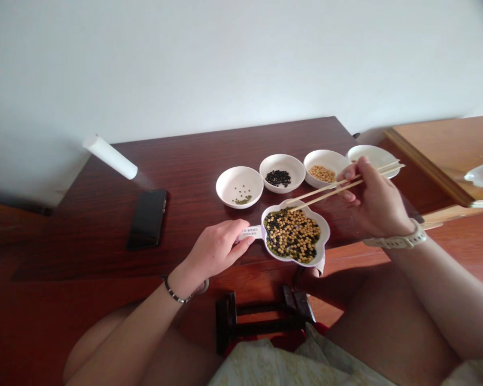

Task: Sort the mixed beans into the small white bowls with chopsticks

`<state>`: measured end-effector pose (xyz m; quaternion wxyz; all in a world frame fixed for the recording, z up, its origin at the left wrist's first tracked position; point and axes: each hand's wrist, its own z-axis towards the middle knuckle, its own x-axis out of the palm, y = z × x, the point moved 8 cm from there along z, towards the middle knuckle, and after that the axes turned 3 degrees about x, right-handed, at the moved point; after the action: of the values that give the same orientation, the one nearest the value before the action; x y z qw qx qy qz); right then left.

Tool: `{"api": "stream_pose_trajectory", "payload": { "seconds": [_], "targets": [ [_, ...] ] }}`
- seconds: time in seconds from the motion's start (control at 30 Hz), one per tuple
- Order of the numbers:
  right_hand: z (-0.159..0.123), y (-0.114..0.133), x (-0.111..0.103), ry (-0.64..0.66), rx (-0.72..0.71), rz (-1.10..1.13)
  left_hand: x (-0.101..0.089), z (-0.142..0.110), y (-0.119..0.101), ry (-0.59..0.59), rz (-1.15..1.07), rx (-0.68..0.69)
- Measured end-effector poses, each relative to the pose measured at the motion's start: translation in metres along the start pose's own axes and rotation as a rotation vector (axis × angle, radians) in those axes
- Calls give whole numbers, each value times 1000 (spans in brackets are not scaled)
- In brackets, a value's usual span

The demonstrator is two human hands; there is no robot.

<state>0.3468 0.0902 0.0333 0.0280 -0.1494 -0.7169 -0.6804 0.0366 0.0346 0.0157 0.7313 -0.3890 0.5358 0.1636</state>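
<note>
My left hand (221,244) is closed on the labelled handle of a white scalloped dish (325,228), held at the table's front edge. Mixed beans (292,236), yellow, black and green, cover its bottom. In my right hand (372,201) is a pair of wooden chopsticks (326,193), slanting down to the left. Their tips are at the dish's far side, over the beans; whether they pinch a bean is too small to tell. Behind the dish stand a bowl with green beans (239,179), a bowl with black beans (282,163) and a bowl with yellow beans (326,158).
Another white bowl (370,153) sits at the right end of the row, partly behind my right hand. A black phone (147,219) and a white cylinder (110,156) are on the dark table (193,153) at left. A lighter wooden table (443,150) adjoins at right.
</note>
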Motion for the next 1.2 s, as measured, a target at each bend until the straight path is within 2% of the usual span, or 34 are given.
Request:
{"api": "stream_pose_trajectory", "payload": {
  "seconds": [0.23, 0.33, 0.53, 0.73, 0.9, 1.1, 1.2],
  "targets": [
    [-13, 5, 3, 73, -18, -310, 0, 0, 1, -5, -4, -2],
    [-15, 4, 3, 83, -43, -369, 1, 0, 2, -21, -5, 5],
    [-13, -16, 6, 127, 64, -270, 4, 0, 5, -12, -17, -8],
    [-21, -38, 19, 219, 225, -216, 3, 1, 4, -19, -18, 1],
    [-22, -39, 23, 292, 252, -255, 2, 0, 3, -25, -7, 0],
    [-23, -39, 25, 461, 336, -327, 1, 0, 2, -15, 15, 10],
    [-23, -40, 24, 474, 368, -293, 1, 1, 2, -17, 20, 11]
  ]
}}
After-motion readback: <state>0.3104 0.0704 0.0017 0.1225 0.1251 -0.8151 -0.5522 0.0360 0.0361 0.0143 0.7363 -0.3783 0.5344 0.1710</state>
